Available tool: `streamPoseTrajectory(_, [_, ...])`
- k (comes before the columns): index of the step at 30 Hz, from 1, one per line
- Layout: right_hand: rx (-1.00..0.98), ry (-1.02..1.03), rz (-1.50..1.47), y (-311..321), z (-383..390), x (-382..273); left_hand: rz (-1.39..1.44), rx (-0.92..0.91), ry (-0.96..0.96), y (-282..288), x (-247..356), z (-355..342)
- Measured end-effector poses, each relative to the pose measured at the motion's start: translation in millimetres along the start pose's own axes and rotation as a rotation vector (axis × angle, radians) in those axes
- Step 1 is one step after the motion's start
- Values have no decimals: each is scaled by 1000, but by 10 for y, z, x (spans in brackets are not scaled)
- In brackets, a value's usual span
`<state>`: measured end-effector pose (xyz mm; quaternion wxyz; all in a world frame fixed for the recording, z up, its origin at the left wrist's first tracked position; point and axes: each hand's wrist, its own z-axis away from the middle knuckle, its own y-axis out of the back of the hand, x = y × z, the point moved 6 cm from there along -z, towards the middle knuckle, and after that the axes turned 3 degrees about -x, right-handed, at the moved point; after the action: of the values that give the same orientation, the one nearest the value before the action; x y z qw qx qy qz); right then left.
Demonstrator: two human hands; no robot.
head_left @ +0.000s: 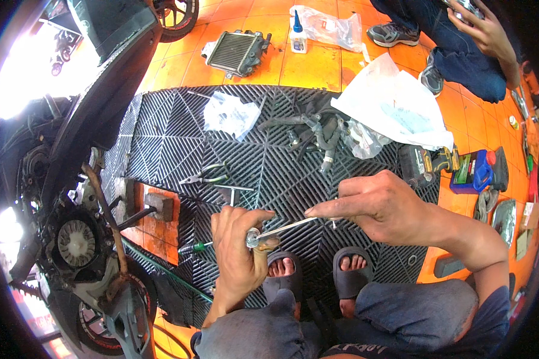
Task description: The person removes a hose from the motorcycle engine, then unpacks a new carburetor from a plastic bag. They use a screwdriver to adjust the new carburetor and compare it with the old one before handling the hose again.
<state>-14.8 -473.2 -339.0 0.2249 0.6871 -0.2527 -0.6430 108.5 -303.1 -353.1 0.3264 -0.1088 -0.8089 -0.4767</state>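
A chrome ratchet wrench (287, 227) is held between my hands, in front of my knees. My left hand (239, 251) wraps around its round head end, thumb and index finger stretched to the right. With fingers bent and the index finger along the handle, my right hand (380, 209) grips the far end. A small shiny metal piece (334, 224) shows just below the right fingers; its kind is too small to tell. On the black mat (179, 131) beyond my left hand lie a T-handle wrench (233, 188), pliers (206, 175) and a green-handled screwdriver (195, 246).
A partly stripped motorbike (72, 233) fills the left side. Hoses (326, 137), plastic bags (395, 105), and a radiator (236, 52) lie ahead. A drill (443, 159) and blue jug (473, 172) stand right. Another person (467, 48) crouches at the upper right.
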Motion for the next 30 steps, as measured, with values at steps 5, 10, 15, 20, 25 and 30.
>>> streamPoseTrajectory(5, [32, -40, 2, -53, -8, -9, -64, 26, 5, 25, 1, -4])
streamPoseTrajectory(10, [102, -42, -74, -163, -8, -3, -106, 75, 10, 31, -7, -8])
streamPoseTrajectory(15, [143, -57, -109, -209, -20, -27, -60, 94, 40, -3, -28, -13])
streamPoseTrajectory(20, [145, -68, -68, -209, -57, -68, -42, 180, 70, -8, -78, 9])
streamPoseTrajectory(25, [125, -141, -151, -256, -79, -53, -44, 239, 63, 28, -77, 12])
streamPoseTrajectory(30, [167, -210, -291, -185, -102, 0, 85, 300, 151, 20, -178, 66])
